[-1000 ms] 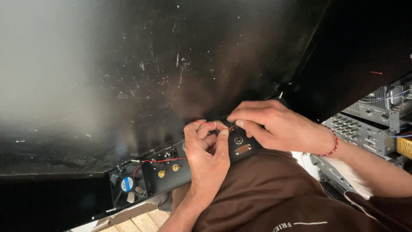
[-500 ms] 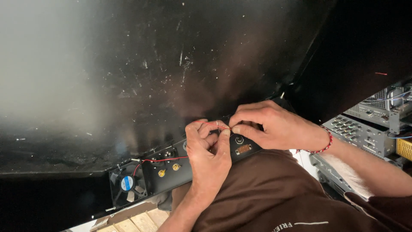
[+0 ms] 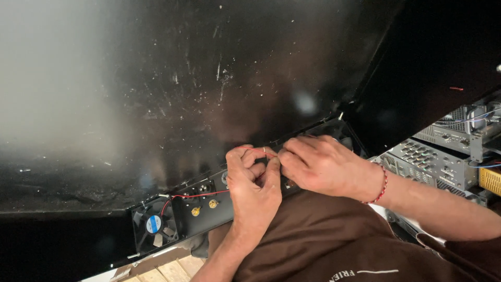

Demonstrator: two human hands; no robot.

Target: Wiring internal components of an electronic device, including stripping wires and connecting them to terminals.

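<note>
Scratched, dusty black sheet metal fills most of the head view: the broad top of a large black equipment case (image 3: 209, 89), tipped so that its narrow rear panel (image 3: 209, 206) runs across the lower middle of the frame, facing the person. At lower left of that strip sits a small black cooling fan with a blue hub sticker (image 3: 153, 224), and beside it two brass terminal posts (image 3: 204, 207). A thin red wire (image 3: 201, 195) runs from the fan rightwards along the strip and up to the hands.

Both hands meet at the centre of the frame, pressed close together against the strip. The left hand (image 3: 254, 183) is curled, thumb and fingers pinched on the upper end of the red wire, probably to keep it steady. The right hand (image 3: 318, 164), with a red bead bracelet (image 3: 382, 184) at its wrist, has its fingertips bunched at the same spot; whether they grasp the wire or a small part cannot be told.

Brown fabric (image 3: 323, 240) of the person's clothing lies beneath the forearms. At right, grey metal rack units with rows of connectors (image 3: 433, 156) are stacked, and pale wooden planks (image 3: 167, 269) show at the bottom edge.
</note>
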